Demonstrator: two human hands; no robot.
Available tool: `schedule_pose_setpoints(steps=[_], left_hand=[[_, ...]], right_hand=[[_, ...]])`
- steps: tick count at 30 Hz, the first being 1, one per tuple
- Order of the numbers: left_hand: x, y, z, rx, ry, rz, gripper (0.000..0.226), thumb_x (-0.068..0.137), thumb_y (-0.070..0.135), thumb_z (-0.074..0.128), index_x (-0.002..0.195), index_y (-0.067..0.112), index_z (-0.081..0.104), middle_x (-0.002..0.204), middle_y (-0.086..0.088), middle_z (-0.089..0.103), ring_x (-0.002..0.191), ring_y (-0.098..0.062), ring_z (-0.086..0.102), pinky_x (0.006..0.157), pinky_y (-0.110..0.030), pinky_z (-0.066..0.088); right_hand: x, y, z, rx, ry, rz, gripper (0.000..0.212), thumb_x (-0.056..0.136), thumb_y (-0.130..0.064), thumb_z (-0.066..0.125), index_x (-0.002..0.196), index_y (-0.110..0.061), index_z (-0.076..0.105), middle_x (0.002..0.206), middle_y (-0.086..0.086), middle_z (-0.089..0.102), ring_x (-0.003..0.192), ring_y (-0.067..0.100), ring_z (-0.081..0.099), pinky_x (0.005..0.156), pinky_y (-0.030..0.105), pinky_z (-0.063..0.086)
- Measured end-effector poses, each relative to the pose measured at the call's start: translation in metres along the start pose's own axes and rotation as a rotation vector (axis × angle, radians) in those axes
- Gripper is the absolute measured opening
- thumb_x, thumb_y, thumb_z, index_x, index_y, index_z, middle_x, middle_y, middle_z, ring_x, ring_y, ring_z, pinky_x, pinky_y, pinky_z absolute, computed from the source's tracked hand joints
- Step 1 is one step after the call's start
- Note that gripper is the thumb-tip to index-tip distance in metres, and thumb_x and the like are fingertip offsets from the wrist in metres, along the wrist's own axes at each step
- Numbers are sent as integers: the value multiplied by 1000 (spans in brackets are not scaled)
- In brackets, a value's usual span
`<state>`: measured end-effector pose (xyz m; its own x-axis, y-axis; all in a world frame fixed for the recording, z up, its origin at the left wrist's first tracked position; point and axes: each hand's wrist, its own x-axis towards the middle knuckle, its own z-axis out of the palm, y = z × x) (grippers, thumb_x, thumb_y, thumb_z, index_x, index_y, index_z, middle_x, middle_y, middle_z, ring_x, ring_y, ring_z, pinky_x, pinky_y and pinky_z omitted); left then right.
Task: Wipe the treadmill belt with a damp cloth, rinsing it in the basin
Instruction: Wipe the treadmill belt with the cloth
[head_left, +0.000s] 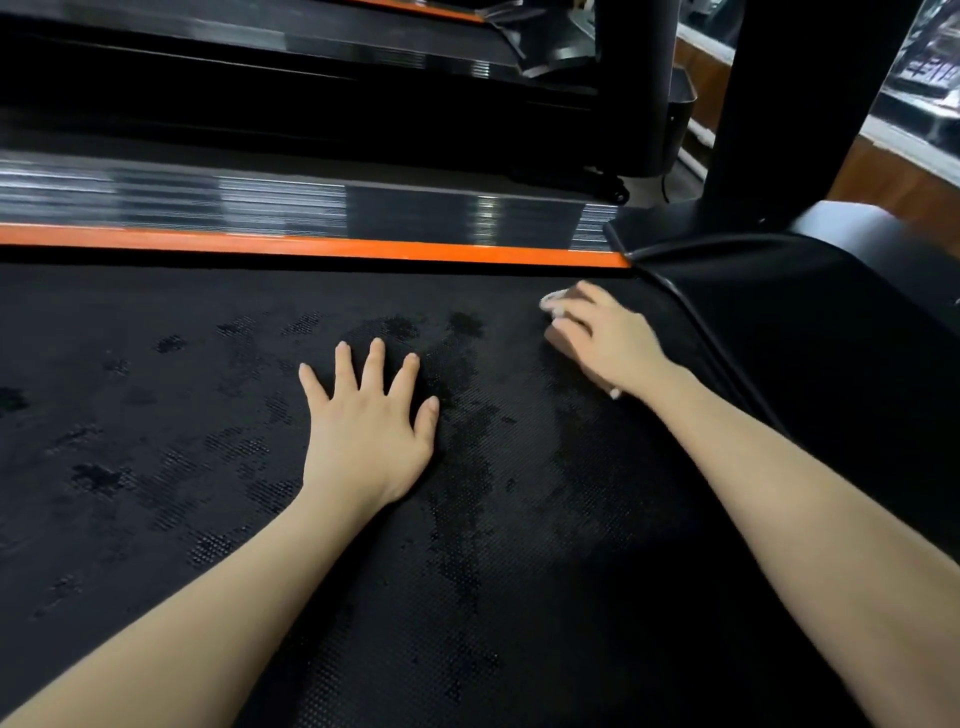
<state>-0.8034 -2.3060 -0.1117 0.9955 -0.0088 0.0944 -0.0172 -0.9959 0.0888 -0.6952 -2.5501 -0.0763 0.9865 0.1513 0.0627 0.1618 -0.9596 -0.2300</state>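
The black textured treadmill belt (208, 415) fills most of the head view and shows darker wet patches. My left hand (366, 431) lies flat on the belt near the middle, fingers spread and straight. My right hand (602, 338) presses down on a brownish cloth (563, 345) with a pale edge, at the belt's far right end beside the motor cover. The hand hides most of the cloth, and it is blurred. No basin is in view.
An orange strip (311, 247) and a ribbed silver side rail (260, 202) border the belt's far side. The black motor cover (805, 322) and an upright post (789, 104) stand at the right. Another treadmill deck (260, 67) lies beyond. Wooden floor (893, 192) shows at far right.
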Motion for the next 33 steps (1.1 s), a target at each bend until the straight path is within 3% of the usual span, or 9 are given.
schedule_pose_setpoints(steps=[4,9,11,14,19,23,26,30,33], left_hand=[[0,2,1,12,19,-1,81,81,57,-6,148,25,25,156,-12,21,142,-40,11,109,-63,9],[0,2,1,13,32,-6,78,83,56,-1,146,23,32,153,-14,28,141,-42,16,107,-65,11],[0,2,2,19,24,-9,80,82,56,-4,147,24,28,154,-13,25,142,-41,13,108,-64,10],[0,2,2,18,28,-12,82,80,57,-7,148,25,26,155,-12,22,142,-40,12,108,-64,9],[0,-2,2,-26,29,1,82,79,59,-5,147,28,27,156,-9,22,143,-38,11,110,-61,7],[-1,-3,3,-25,36,10,80,81,59,-3,147,27,29,155,-10,24,143,-38,12,110,-61,8],[0,0,2,-15,38,2,79,82,57,0,146,23,33,153,-14,27,141,-42,15,108,-65,9],[1,2,2,-2,19,-6,84,78,57,-8,148,25,24,156,-12,20,143,-40,9,109,-63,7],[0,-2,2,-8,22,4,84,77,59,-8,149,28,22,157,-10,18,143,-38,8,110,-62,7]], right_hand=[[31,-10,13,65,106,251,37,100,-41,34,129,-29,54,154,2,27,140,31,27,113,58,9],[44,-20,20,63,131,246,45,94,-56,37,136,-40,44,149,3,35,136,33,32,110,58,19],[47,-34,24,89,138,252,40,93,-53,41,129,-39,51,143,4,39,130,34,39,108,52,27],[48,-82,36,52,115,119,33,92,-51,46,115,-34,63,132,4,43,115,31,49,100,46,37],[38,-86,36,1,31,-129,34,92,-48,49,122,-35,59,153,6,26,132,32,36,110,50,25],[49,-28,23,10,178,136,25,95,-37,45,114,-35,62,136,4,41,116,32,50,106,47,29],[57,-17,22,-1,189,287,31,97,-36,42,124,-31,57,140,7,38,118,34,48,107,50,28],[48,-67,32,-3,173,102,33,98,-37,40,127,-31,56,139,3,41,110,30,54,107,43,28],[35,-81,31,-27,63,-110,32,100,-29,41,129,-30,55,153,6,27,127,35,39,108,42,26]])
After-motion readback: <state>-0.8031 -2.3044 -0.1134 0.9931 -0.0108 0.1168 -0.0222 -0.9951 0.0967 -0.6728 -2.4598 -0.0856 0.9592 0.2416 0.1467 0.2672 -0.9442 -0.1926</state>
